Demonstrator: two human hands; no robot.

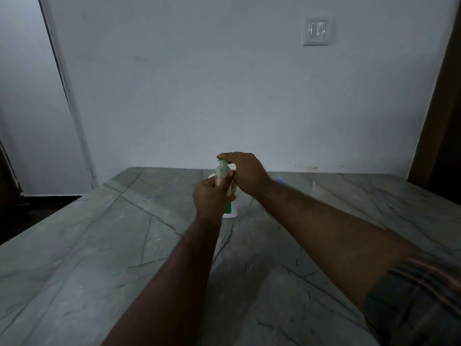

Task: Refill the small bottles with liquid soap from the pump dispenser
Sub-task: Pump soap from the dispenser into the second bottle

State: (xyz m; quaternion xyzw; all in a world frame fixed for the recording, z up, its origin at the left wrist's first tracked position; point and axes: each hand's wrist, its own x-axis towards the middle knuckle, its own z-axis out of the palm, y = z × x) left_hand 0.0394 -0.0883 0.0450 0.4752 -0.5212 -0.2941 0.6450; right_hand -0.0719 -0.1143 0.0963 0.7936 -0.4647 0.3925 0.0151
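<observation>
Two hands meet over the far middle of my gray veined tabletop (pixel 99 245). My left hand (pixel 212 196) grips a small clear bottle (pixel 220 172), fingers curled round it, holding it upright with its mouth under the green spout of the pump dispenser (pixel 230 212). The dispenser stands on the tabletop just behind. My right hand (pixel 245 171) rests on the pump head, fingers together and laid flat. A light switch (pixel 316 31) hangs on the wall beyond.

Grey veined table (pixel 99 245); white wall (pixel 199 96) w/ switch plate (pixel 316 31) upper rt.
</observation>
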